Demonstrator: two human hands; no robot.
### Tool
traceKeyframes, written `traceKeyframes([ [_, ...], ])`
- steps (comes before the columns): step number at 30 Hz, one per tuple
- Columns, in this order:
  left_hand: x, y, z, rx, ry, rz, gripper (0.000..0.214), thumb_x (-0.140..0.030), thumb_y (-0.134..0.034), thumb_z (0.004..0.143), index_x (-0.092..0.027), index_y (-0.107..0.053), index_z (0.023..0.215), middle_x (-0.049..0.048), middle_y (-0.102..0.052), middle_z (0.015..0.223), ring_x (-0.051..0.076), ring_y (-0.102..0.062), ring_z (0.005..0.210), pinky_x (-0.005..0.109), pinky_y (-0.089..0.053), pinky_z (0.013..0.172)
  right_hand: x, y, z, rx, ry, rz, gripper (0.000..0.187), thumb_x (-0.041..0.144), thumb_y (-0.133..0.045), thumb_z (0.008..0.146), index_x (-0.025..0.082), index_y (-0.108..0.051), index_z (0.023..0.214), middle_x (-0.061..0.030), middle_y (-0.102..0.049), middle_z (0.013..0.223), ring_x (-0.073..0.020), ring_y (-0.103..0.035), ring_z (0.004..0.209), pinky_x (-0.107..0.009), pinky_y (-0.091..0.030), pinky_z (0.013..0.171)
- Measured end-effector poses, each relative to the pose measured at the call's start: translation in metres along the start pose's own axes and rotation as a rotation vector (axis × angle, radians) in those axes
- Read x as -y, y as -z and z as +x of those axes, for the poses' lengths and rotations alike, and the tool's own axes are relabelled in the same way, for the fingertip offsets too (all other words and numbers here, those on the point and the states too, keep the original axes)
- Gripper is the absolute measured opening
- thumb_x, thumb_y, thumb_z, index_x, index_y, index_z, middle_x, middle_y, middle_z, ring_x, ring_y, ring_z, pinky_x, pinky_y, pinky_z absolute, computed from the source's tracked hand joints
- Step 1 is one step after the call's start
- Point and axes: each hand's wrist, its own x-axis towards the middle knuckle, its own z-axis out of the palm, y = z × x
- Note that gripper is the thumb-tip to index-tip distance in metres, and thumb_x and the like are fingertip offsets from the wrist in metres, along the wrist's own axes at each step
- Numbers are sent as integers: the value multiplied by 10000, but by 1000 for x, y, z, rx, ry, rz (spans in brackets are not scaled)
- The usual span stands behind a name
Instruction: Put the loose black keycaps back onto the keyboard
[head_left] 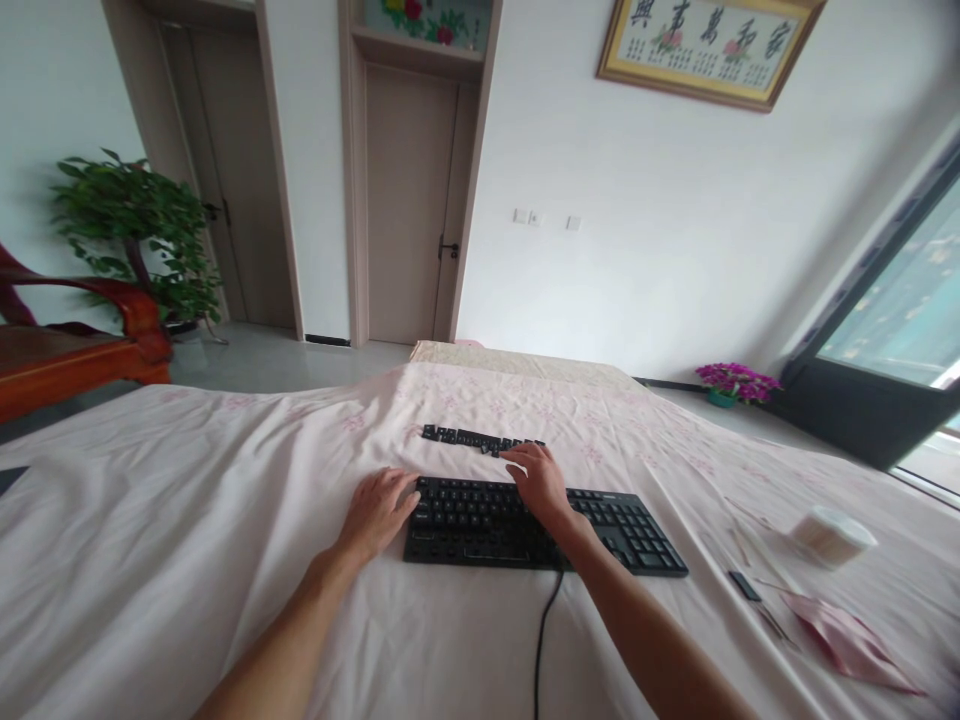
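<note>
A black keyboard lies on the pink-white cloth before me, its cable running toward me. Along its front left rows the keycaps are off, showing bare dark sockets. My left hand grips the keyboard's left end, thumb against the edge. Behind the keyboard lies a row of loose black keycaps, a long space bar among them. Over the keyboard reaches my right hand, its fingertips down at the row's right part, thumb and fingers apart. It partly hides those keycaps and the keyboard's middle.
To the right sit a round clear tub of cotton swabs, a small dark block, thin tools and a folded pink cloth. The black cable crosses the cloth. A dark corner of something shows at far left.
</note>
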Motion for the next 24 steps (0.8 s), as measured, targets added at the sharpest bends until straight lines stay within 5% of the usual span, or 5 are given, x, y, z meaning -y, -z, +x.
traceKeyframes([
  [9, 4, -2, 1, -19, -18, -5, 399, -389, -368, 926, -269, -589, 1236, 52, -592, 1253, 210, -485, 1215, 398, -327, 1068, -3, -38, 55, 163, 150, -313, 257, 220, -503, 917, 316, -725, 1002, -56, -608, 1067, -208, -475, 992, -317, -365, 796],
  [24, 3, -2, 0, -41, -34, -19, 382, -358, -390, 919, -262, -593, 1229, 54, -595, 1236, 214, -500, 1188, 404, -336, 1053, 4, -35, 71, 347, 100, -266, 64, 228, -666, 784, 226, -726, 805, -50, -667, 975, -215, -515, 1032, -301, -337, 864],
])
